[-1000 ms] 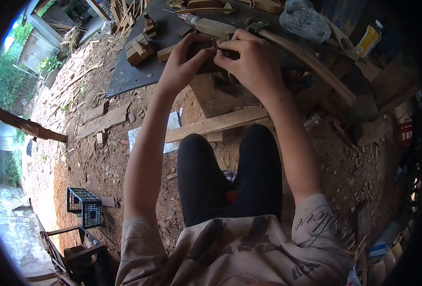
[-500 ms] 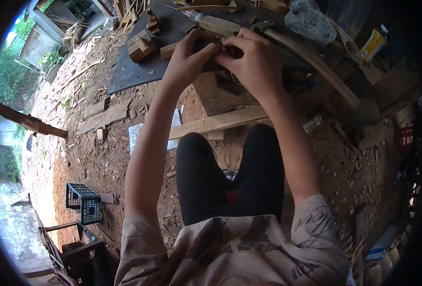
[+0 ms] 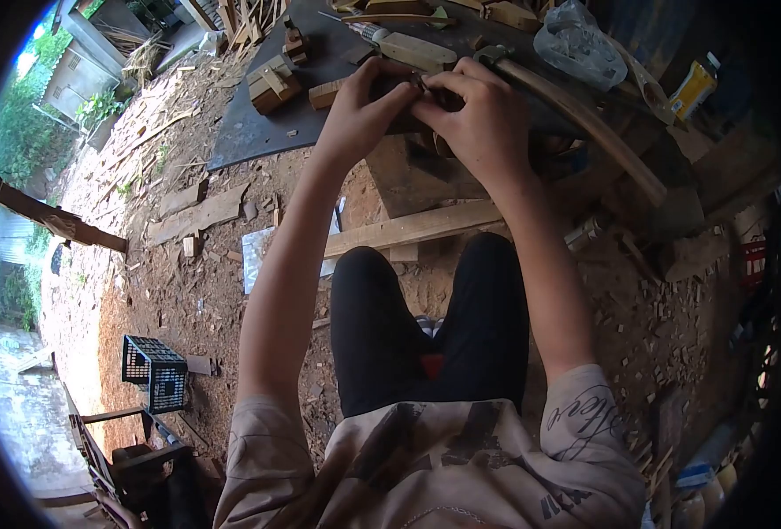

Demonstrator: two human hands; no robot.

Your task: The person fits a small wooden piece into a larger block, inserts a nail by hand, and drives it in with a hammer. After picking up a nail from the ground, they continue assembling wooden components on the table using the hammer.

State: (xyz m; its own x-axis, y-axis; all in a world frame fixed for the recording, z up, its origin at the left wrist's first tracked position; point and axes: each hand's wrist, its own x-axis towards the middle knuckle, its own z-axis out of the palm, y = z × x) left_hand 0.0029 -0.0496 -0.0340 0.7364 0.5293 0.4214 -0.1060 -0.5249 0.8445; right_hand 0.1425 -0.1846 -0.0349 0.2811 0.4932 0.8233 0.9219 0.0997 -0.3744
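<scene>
- Hands meet at the workpiece: my left hand (image 3: 355,115) and right hand (image 3: 483,123) both pinch a small dark wooden piece (image 3: 401,104), fingertips pressed together over it; I judge the two-sided grip steadies it against the dark flat work board (image 3: 258,132)
- Piece sits at the board's near edge, above my knees; a long curved wooden handle (image 3: 584,123) runs just beside the right hand
- Room: pale wooden plank (image 3: 408,227) crosses below; chip-strewn dirt ground (image 3: 170,291) lies open leftward; clutter crowds the right
</scene>
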